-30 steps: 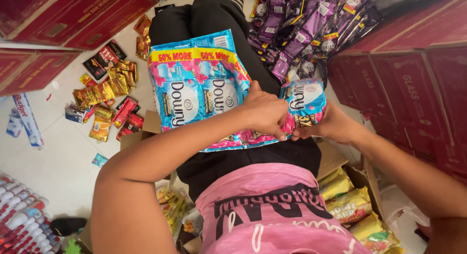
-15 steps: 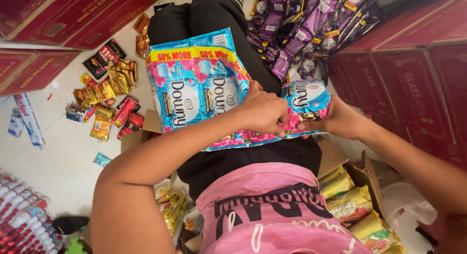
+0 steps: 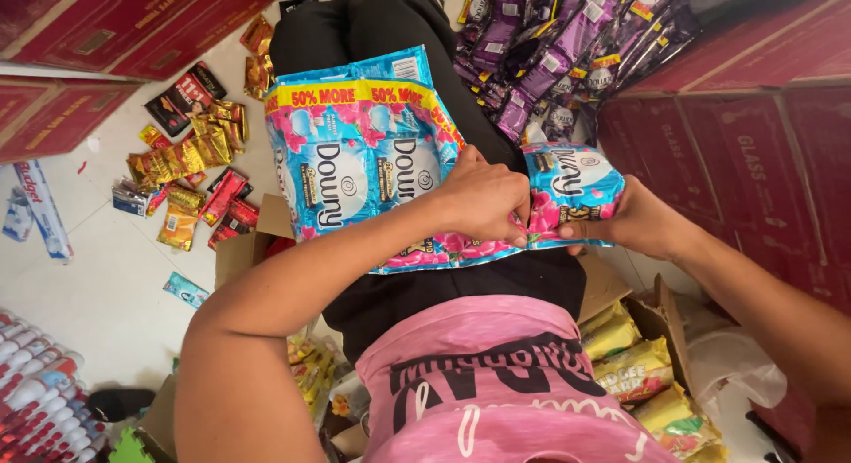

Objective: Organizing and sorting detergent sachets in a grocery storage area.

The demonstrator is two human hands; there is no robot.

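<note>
Basically a tear along the seam of the strip of blue-and-pink plastic sachets (image 3: 363, 153), which lies flat across the person's lap in black trousers (image 3: 355, 29).

Left to right:
- Scattered red and gold foil sachets (image 3: 191, 175) lie on the pale floor (image 3: 97, 295), well apart from the hands.
- Most of the strip fans out over the lap, to the left of the hands.
- Left hand (image 3: 483, 197) presses down on the strip's near right edge, fingers curled, clamped on it.
- End sachet, blue and pink (image 3: 572, 188), sticks out to the right, tilted up a bit.
- Right hand (image 3: 638, 224) grips that end sachet from below, thumb on its lower edge.
- Hands are close together, almost touching at the seam.

To do it well: keep the left hand pinning right beside the perforation, pull with the right hand straight along the seam, not across the pouch, so it doesn't burst. Can't tell whether the seam has already started to part; the left knuckles hide it.

Purple sachets (image 3: 550, 46) lie piled beyond the hands, red cardboard boxes (image 3: 753, 162) on the right.
</note>
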